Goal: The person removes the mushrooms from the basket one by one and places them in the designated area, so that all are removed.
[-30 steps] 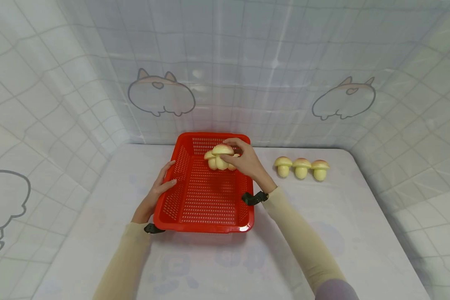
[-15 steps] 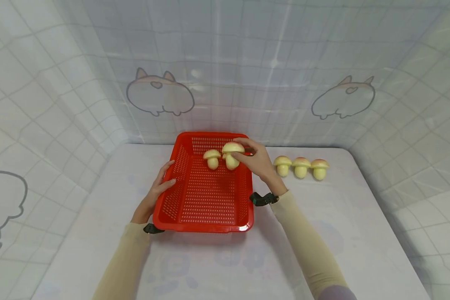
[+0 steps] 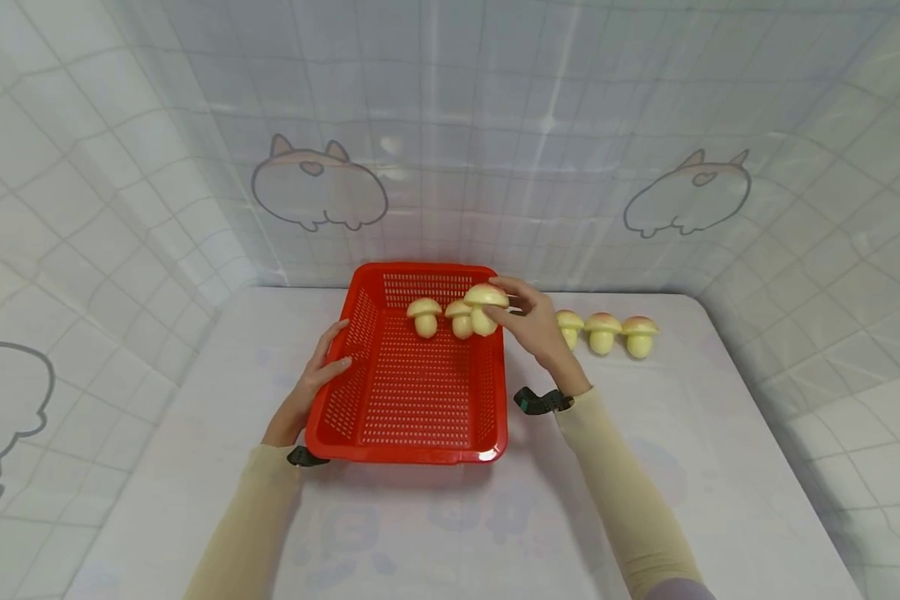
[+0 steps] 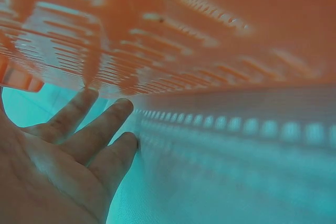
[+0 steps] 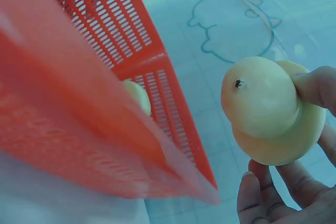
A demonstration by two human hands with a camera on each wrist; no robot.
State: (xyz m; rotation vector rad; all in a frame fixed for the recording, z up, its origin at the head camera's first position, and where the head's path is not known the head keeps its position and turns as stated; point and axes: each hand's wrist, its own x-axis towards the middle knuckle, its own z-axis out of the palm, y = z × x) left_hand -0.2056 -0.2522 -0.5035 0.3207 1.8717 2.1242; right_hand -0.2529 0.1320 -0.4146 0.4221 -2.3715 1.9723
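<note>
My right hand pinches a toy mushroom by its cap, over the right wall of a red plastic basket. In the right wrist view this mushroom turns its rounded stem end, with a small dark spot, to the camera. Two more mushrooms, one on the left and one in the middle, are at the basket's far end. My left hand holds the basket's left side, thumb over the rim; its fingers spread against the outside in the left wrist view.
To the right of the basket, three yellow mushrooms with reddish tops stand in a row on the white table: a partly hidden one, a middle one and an outer one. A tiled-pattern sheet rises behind the table.
My right hand has moved the mushroom rightward, from in front of the other two to the basket's right edge, bringing both into view. The left hand and basket stay put.
</note>
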